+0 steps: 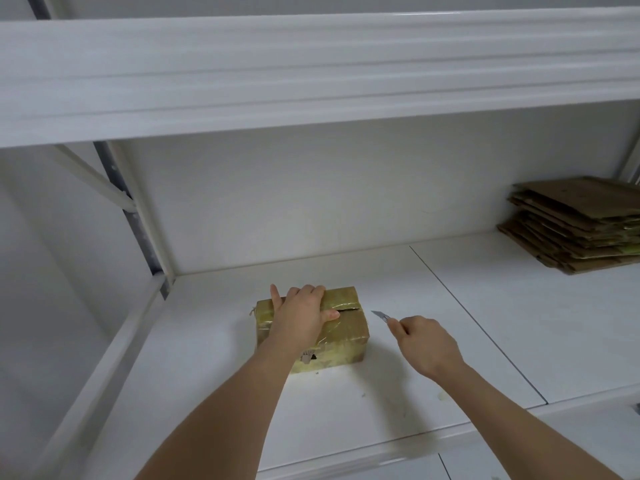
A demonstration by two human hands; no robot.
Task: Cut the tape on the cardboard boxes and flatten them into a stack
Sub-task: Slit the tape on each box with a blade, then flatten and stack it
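A small cardboard box (349, 327) wrapped in shiny yellowish tape sits on the white shelf board (450, 323). A dark slit shows along its top seam near the right end. My left hand (300, 315) lies over the box's top, fingers curled over the far edge and thumb on the near face. My right hand (424, 342) grips a utility knife (381, 315) just right of the box, blade pointing toward it and clear of the tape.
A stack of flattened cardboard boxes (575, 226) lies at the far right of the shelf. An upper shelf beam (311, 74) hangs overhead. A white and grey upright post (138, 216) stands at the left. Small scraps dot the board near the front edge.
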